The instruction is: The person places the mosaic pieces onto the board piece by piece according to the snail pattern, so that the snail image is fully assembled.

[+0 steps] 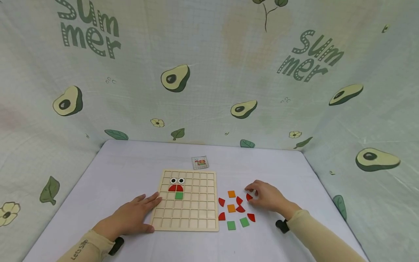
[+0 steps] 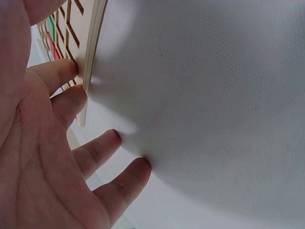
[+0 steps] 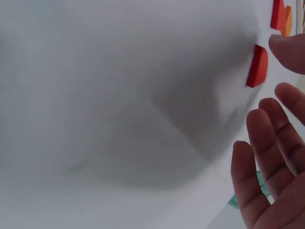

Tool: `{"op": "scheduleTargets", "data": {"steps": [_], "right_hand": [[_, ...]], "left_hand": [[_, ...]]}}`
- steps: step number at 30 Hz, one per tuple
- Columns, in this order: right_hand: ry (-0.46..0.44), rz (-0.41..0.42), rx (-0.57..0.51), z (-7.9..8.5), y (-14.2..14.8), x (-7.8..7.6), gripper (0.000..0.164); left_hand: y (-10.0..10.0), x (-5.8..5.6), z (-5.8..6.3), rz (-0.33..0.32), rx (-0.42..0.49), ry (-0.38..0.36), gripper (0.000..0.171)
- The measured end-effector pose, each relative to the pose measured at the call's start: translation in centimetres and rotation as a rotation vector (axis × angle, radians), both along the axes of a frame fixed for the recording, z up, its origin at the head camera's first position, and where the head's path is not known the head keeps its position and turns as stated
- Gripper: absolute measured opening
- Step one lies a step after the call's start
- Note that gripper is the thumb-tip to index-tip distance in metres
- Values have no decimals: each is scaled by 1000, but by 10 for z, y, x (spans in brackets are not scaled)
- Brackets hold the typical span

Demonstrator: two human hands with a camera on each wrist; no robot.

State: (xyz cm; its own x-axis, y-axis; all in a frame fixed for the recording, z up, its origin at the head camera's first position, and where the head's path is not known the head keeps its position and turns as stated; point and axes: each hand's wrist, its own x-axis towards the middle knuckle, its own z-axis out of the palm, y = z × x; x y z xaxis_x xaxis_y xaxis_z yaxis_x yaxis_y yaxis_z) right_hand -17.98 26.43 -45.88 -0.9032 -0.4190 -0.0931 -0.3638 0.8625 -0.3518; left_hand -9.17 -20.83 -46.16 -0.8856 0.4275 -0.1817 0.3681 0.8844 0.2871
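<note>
A square wooden grid board (image 1: 198, 214) lies on the table, bearing two round eye tiles (image 1: 177, 180), two red quarter-circle tiles (image 1: 175, 188) and a green square tile (image 1: 179, 195). My left hand (image 1: 135, 214) rests with spread fingers at the board's left edge; in the left wrist view, two fingertips (image 2: 71, 98) touch its side. To the right of the board, my right hand (image 1: 269, 196) hovers around a loose red quarter-circle tile (image 1: 249, 197). The right wrist view has this red tile (image 3: 258, 67) on the table between thumb and fingers, apart from both.
Between board and right hand lie several loose tiles: red quarter circles (image 1: 222, 202), orange squares (image 1: 231, 208) and green squares (image 1: 231, 225). A small picture card (image 1: 200, 162) lies behind the board. Printed cloth (image 1: 209, 72) hangs around the table on the back and sides.
</note>
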Motion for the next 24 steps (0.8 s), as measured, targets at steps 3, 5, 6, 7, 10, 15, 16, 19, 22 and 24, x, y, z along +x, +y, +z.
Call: {"op": "scheduleTargets", "data": {"steps": [3, 5, 6, 7, 10, 15, 16, 19, 22, 24], "right_hand": [[5, 6, 7, -5, 2, 2, 33], [14, 13, 3, -7, 3, 3, 32], [20, 16, 1, -8, 2, 3, 31], [25, 19, -2, -8, 2, 4, 31], [31, 19, -5, -8, 1, 4, 32], [30, 7, 9, -5, 2, 6, 32], [31, 5, 10, -5, 2, 6, 32], [35, 1, 9, -5, 4, 6, 31], [37, 2, 7, -6, 4, 6, 30], [38, 3, 6, -7, 4, 6, 30]], "left_hand": [[0, 0, 1, 0, -4, -2, 94], [1, 0, 2, 1, -5, -4, 94], [1, 0, 2, 1, -5, -5, 94], [1, 0, 2, 2, -5, -7, 94], [2, 0, 3, 3, -6, -9, 94], [2, 1, 5, 0, -6, -7, 93], [2, 1, 5, 0, -7, -7, 93], [2, 1, 5, 1, -10, -9, 93], [2, 1, 5, 1, -10, -10, 93], [2, 1, 5, 1, -11, -9, 93]]}}
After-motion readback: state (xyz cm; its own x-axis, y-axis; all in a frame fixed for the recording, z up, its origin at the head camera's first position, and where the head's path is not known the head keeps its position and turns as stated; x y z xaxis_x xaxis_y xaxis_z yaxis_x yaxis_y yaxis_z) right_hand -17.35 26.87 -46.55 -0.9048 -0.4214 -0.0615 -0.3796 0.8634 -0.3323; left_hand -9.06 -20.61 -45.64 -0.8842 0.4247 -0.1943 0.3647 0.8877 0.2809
